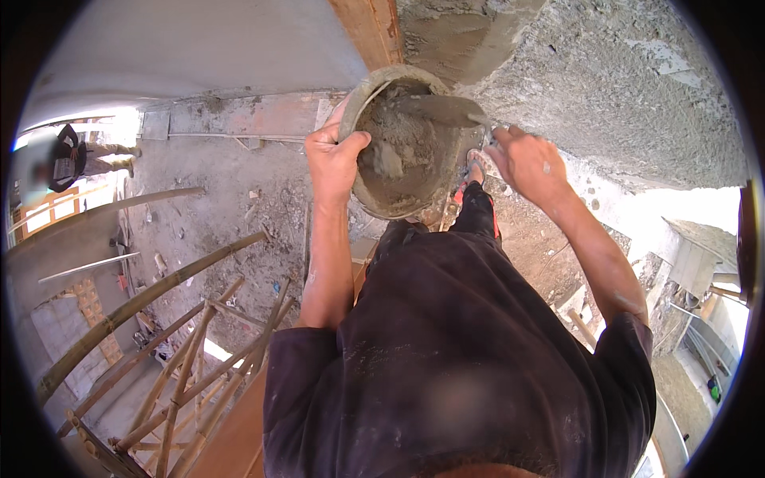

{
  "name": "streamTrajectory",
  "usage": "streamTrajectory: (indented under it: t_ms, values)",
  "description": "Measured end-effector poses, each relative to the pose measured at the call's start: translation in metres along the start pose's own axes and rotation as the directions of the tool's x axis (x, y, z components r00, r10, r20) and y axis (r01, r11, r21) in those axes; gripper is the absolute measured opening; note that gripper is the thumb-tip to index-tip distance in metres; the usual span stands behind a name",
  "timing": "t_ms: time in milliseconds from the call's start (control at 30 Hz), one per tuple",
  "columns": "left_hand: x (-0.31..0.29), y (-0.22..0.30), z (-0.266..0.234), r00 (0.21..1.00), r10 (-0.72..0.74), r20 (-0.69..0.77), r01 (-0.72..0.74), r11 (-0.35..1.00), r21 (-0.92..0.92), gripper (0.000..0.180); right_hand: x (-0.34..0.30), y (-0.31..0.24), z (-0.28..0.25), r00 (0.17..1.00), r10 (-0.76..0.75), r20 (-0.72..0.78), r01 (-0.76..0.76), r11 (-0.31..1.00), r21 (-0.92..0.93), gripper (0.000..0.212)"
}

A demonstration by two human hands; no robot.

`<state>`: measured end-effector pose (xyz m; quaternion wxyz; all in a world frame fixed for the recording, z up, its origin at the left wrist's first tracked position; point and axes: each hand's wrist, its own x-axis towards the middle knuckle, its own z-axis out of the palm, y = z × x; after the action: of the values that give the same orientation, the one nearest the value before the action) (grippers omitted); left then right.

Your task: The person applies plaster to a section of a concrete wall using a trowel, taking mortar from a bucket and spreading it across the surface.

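1. At the far left edge of the frame, another person in dark clothes [65, 159] stands well apart from me, down on the ground level in bright light.
2. In the lower left, a scaffold of brown bamboo poles [171, 350] fans out below me, with the dusty grey floor [231, 191] behind it strewn with rubble.
3. Left of centre, my left hand [335, 155] is clamped on the near rim of a round, grey, mortar-caked metal pan [398, 199], thumb hooked inside and fingers wrapped underneath, holding it up in the upper middle of the frame.
4. Inside the pan lies a heap of wet grey mortar [402, 139].
5. Across the top of the pan rests the flat grey steel blade of a trowel [446, 110], smeared with mortar, its tip pointing left.
6. Just right of the pan, my right hand [530, 163] is closed round the trowel's handle; the handle itself is hidden in my fist.
7. Below the pan, my foot in a red-trimmed sandal [472, 174] shows past my dark trousers.
8. The upper right is filled by a rough grey plastered wall [629, 88], close to the trowel.
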<state>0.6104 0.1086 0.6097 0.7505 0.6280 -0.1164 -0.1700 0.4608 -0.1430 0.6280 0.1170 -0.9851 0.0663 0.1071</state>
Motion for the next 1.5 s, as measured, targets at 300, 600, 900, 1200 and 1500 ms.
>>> streamTrajectory:
  t_ms: [300, 600, 900, 1200, 1500]
  values:
    - [-0.047, -0.004, -0.021, 0.998, 0.028, -0.057, -0.026, 0.999, 0.034, 0.033, -0.017, -0.074, 0.085, 0.918, -0.323, 0.232, 0.11, 0.767, 0.633, 0.043]
    - [-0.099, -0.012, -0.081, 0.919, -0.093, -0.383, 0.113, 0.993, 0.028, 0.029, -0.003, -0.105, 0.076, 0.777, -0.428, 0.462, -0.003, 0.731, 0.682, 0.038]
    - [-0.123, -0.074, -0.07, 0.858, -0.144, -0.494, 0.244, 0.959, 0.146, 0.041, -0.012, -0.098, 0.073, 0.902, -0.198, 0.383, 0.043, 0.926, 0.376, 0.048]
    - [-0.108, -0.101, -0.102, 0.664, -0.11, -0.739, 0.098, 0.993, -0.059, 0.042, 0.03, -0.065, -0.054, 0.795, -0.405, 0.451, 0.365, 0.914, 0.177, 0.029]
    - [-0.14, -0.121, -0.069, 0.669, -0.13, -0.732, 0.238, 0.97, 0.044, 0.047, 0.147, 0.112, -0.154, 0.862, 0.168, 0.478, -0.318, 0.914, 0.252, 0.031]
